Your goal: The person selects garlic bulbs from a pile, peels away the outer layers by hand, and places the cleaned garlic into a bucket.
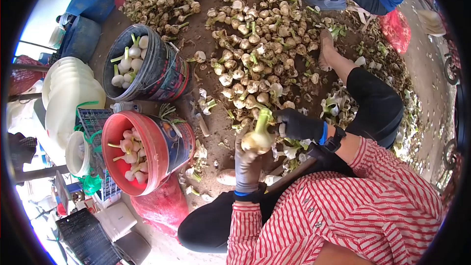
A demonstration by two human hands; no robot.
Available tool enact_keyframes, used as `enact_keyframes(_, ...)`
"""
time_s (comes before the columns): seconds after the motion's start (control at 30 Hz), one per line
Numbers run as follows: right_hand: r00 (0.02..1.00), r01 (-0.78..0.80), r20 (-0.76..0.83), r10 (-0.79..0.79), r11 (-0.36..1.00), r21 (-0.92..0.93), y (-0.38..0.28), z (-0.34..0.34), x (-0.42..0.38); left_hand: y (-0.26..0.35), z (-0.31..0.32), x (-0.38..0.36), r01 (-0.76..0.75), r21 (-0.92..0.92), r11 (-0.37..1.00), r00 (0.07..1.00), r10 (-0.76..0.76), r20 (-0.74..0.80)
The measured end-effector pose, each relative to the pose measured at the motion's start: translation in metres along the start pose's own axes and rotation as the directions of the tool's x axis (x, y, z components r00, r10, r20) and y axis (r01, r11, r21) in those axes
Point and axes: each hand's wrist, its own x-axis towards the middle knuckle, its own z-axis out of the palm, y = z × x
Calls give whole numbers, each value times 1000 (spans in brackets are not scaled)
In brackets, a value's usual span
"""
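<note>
My left hand [246, 167], in a grey glove, is closed around a large pale garlic bulb [257, 143] with a thick green stem. My right hand [297, 125], in a dark glove, is beside the stem with its fingers curled in. What those fingers hold, if anything, is hidden. Just beyond both hands spreads a heap of garlic bulbs [265, 44] with soil and short stems on them. Loose peeled skins [292, 149] lie below my right hand.
To the left stand a dark bucket [159, 76] of white trimmed bulbs and a red bucket [159, 140] of pinkish bulbs. A red mesh sack [164, 208] lies below them. Another person's shoe [326, 3] and leg are beyond the heap. Blue barrels [81, 37] stand far left.
</note>
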Motion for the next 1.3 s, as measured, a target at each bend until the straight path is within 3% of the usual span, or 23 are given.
enact_keyframes(0.07,965,86,-229,-127,980,-182,7,12,0,-7,-2,-2,59,-133,989,998,-57,20)
enact_keyframes(0.1,949,186,-259,-177,982,10,10,16,7,-13,-7,2,12,-52,999,1000,-12,11)
enact_keyframes(0.2,832,183,-506,-226,974,-134,14,31,6,-17,-6,3,-30,74,997,999,28,32)
enact_keyframes(0.23,825,287,-321,-464,835,-469,26,18,8,-16,-5,1,55,-145,988,998,-51,31)
enact_keyframes(0.27,825,284,-326,-461,838,-465,26,18,9,-14,-6,-1,138,-356,924,990,-130,46)
enact_keyframes(0.33,784,374,-311,-536,809,-453,21,19,13,-16,-13,7,235,-303,924,965,-183,189)
enact_keyframes(0.4,753,373,-365,-547,813,-448,30,24,13,-8,7,5,206,-135,969,973,-218,-78)
enact_keyframes(0.47,849,243,-445,-286,958,-153,29,28,11,-8,22,5,84,-2,996,994,-84,-75)
enact_keyframes(0.53,842,145,-452,-292,932,-333,22,26,-1,-7,18,3,-15,549,835,987,102,-128)
enact_keyframes(0.6,933,288,-270,-237,943,168,26,11,2,-3,19,-1,22,450,893,988,49,-147)
enact_keyframes(0.67,977,146,-183,-113,974,176,10,-3,-8,-7,11,0,-67,178,982,981,97,-166)
enact_keyframes(0.73,992,85,-111,-56,957,278,-2,-10,-12,-6,24,-2,-79,132,988,975,104,-196)
enact_keyframes(0.8,994,105,4,-108,974,203,11,-10,-12,-10,27,1,-121,404,907,987,153,-47)
enact_keyframes(0.83,978,199,-57,-199,980,-12,15,-5,-14,-15,24,0,-75,422,904,989,122,-86)
enact_keyframes(0.87,978,199,-58,-199,980,-12,21,-9,-11,-15,16,0,-73,423,903,989,121,-86)
enact_keyframes(0.93,946,134,-302,-116,990,38,40,-28,-6,-14,2,-2,91,136,986,993,-100,61)
enact_keyframes(1.0,890,171,-440,-120,982,78,35,-50,-11,-13,14,-6,90,7,996,993,-91,79)
enact_keyframes(1.03,965,-235,-189,184,924,-301,24,-65,-17,-10,23,-7,66,40,997,996,-68,59)
enact_keyframes(1.07,835,-438,-76,544,577,-689,17,-73,-22,-9,28,-7,39,74,996,998,-42,40)
enact_keyframes(1.1,837,-438,-76,543,578,-689,27,-71,-29,-12,23,-5,13,97,995,1000,-14,0)
enact_keyframes(1.17,978,-180,-209,27,624,-761,57,-58,-44,-14,25,-1,-42,220,975,998,49,-28)
enact_keyframes(1.23,877,132,-258,-405,720,-681,50,-33,-27,-16,34,1,-83,431,898,988,130,-79)
enact_keyframes(1.3,911,92,-251,-329,752,-653,12,-8,-22,-24,27,6,-119,517,848,979,188,-82)
